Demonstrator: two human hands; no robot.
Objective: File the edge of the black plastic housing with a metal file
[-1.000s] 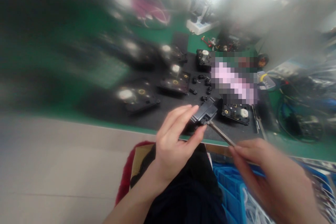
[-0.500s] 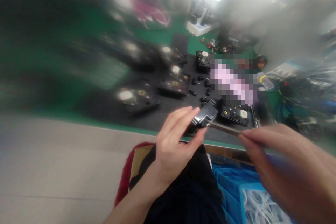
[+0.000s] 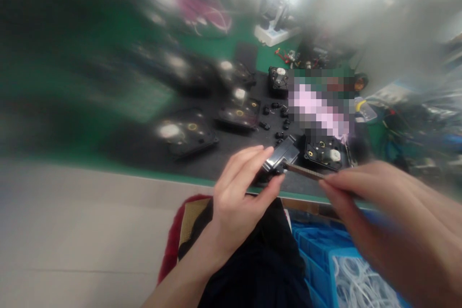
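The left hand (image 3: 234,202) holds a small black part (image 3: 283,156) between its thumb and fingers, up in the air just over the near edge of the worktop (image 3: 144,171). The right hand (image 3: 382,211) pinches a thin metal tool (image 3: 303,171), and the tip of the tool touches the underside of the black part. Both hands are closed on what they hold.

To do this well, I think the left hand should keep the part very still and hold it firm. The right hand should push only a little, in a straight line, so the tip does not slip off and poke a finger.

The part sits right between the two hands, closer to the left one. More black parts (image 3: 323,154) lie on the dark mat on the worktop, just behind it. A blue bin (image 3: 317,250) with white rings sits below the near edge, under the right hand
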